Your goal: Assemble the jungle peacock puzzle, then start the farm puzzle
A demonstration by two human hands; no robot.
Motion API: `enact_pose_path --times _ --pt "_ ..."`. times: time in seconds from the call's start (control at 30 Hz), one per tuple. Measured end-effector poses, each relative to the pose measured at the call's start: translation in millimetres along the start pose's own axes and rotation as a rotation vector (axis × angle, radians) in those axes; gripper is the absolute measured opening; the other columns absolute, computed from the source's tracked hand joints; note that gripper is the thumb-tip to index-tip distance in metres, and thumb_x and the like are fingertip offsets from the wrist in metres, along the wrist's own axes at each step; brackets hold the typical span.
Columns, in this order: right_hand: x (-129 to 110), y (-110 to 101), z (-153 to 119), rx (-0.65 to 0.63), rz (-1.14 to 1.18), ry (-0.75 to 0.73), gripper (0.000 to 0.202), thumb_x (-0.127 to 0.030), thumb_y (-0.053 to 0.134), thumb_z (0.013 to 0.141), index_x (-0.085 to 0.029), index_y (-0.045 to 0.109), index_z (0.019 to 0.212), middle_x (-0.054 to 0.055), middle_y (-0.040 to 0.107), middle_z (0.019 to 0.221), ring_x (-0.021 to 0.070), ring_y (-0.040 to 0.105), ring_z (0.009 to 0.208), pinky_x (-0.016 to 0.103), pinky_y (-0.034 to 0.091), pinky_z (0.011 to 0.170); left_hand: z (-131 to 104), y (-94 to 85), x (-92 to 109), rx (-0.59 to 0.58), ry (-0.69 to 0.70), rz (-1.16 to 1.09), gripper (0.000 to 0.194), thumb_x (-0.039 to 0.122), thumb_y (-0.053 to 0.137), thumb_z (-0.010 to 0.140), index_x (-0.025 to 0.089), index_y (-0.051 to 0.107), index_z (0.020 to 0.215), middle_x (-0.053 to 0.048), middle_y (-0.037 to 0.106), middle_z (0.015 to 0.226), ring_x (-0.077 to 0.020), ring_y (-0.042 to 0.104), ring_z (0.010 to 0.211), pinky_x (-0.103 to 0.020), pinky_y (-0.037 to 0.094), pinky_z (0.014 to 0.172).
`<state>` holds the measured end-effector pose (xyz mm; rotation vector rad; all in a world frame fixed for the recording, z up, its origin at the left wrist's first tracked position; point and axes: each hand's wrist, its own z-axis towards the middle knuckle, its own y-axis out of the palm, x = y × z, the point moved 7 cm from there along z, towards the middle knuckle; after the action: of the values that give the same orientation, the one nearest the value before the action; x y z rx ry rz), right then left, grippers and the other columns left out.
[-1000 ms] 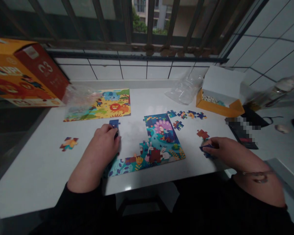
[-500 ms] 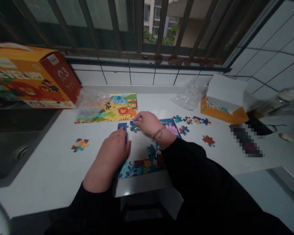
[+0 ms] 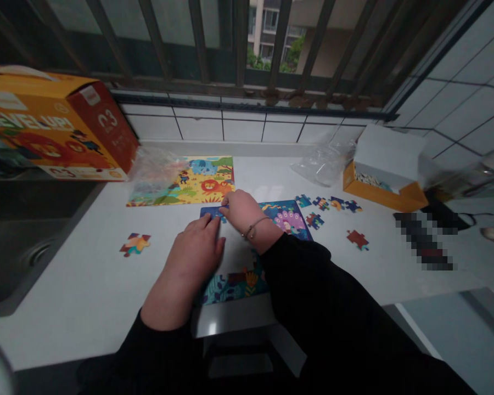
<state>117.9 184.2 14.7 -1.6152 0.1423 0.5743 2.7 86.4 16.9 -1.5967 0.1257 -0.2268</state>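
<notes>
A partly assembled jigsaw puzzle (image 3: 288,216) with a blue border lies in front of me, its middle showing the bare white counter. My left hand (image 3: 191,249) rests on its left edge, thumb apart from the fingers, fingertips on the top-left corner piece (image 3: 208,210). At the top edge, my right hand (image 3: 242,211) has its thumb and index finger pressed together on a blue puzzle piece (image 3: 223,218), mostly covered by the fingers. That piece sits against the corner piece. My right forearm hides part of the puzzle's right side.
Several loose puzzle pieces (image 3: 314,220) lie to the right, and one piece (image 3: 135,244) to the left. Behind are a yellow picture sheet (image 3: 209,184), clear plastic bags (image 3: 325,162) and an orange box (image 3: 379,193). A large carton (image 3: 102,131) stands beside the sink (image 3: 37,230).
My right hand has moved the blue piece left, closing the gap to the corner piece. The left hand stays at the puzzle's left edge. The view has shifted slightly.
</notes>
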Motion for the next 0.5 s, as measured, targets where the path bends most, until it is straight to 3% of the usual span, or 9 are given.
enact_pose_path --times 0.2,0.5 --pt "-0.6 -2.6 -4.1 0.049 0.005 0.024 0.030 -0.032 0.078 0.105 -0.016 0.078 0.131 0.019 0.070 0.142 0.0250 0.074 0.116 0.033 0.057 0.102 4.0 -2.1 1.6 -0.016 0.012 0.047 0.060 0.036 0.055 0.111 0.010 0.059 0.164 -0.023 0.064 0.163 -0.0409 0.066 0.142 -0.051 0.057 0.116" --pt "-1.0 3.1 0.5 0.007 -0.050 -0.065 0.021 -0.028 0.066 0.109 -0.020 0.085 0.112 0.014 0.078 0.126 0.0261 0.073 0.111 0.034 0.056 0.094 18.3 -8.8 0.9 -0.127 0.032 0.044 0.052 0.039 0.059 0.107 0.010 0.072 0.148 -0.023 0.070 0.145 -0.0407 0.068 0.131 -0.050 0.055 0.116"
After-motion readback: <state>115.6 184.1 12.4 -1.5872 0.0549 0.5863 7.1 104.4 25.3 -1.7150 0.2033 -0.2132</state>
